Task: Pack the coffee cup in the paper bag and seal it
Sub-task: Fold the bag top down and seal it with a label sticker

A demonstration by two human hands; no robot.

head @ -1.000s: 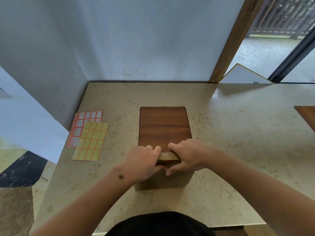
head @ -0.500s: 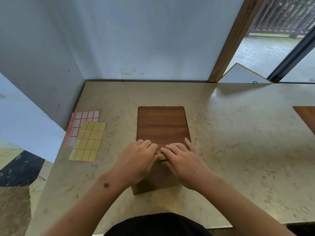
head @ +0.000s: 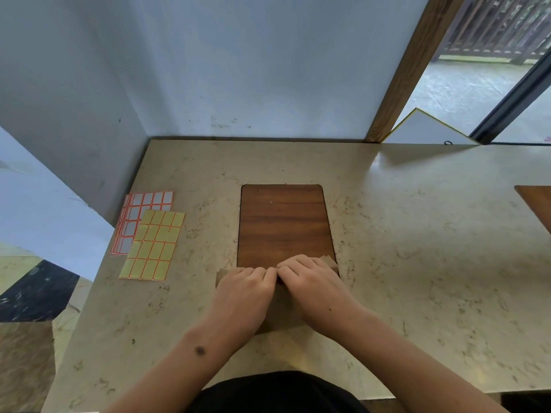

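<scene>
A brown paper bag [head: 281, 314] lies on the stone counter [head: 417, 263], its far end on the near edge of a dark wooden board [head: 284, 222]. My left hand [head: 243, 296] and my right hand [head: 313, 286] sit side by side on the bag, knuckles up. The fingers of both curl over the folded top edge and hold it down. Bag corners stick out to the left and right of my fingers. No coffee cup is visible; my hands cover most of the bag.
A yellow sticker sheet [head: 153, 244] overlaps a white one with orange borders [head: 143, 207], left of the board. Another wooden board [head: 536, 204] shows at the right edge. Walls close the back and left of the counter.
My hands went from gripping the bag's upright top to lying on it, then curled over the fold. The top has been pushed away from me and down toward the board.
</scene>
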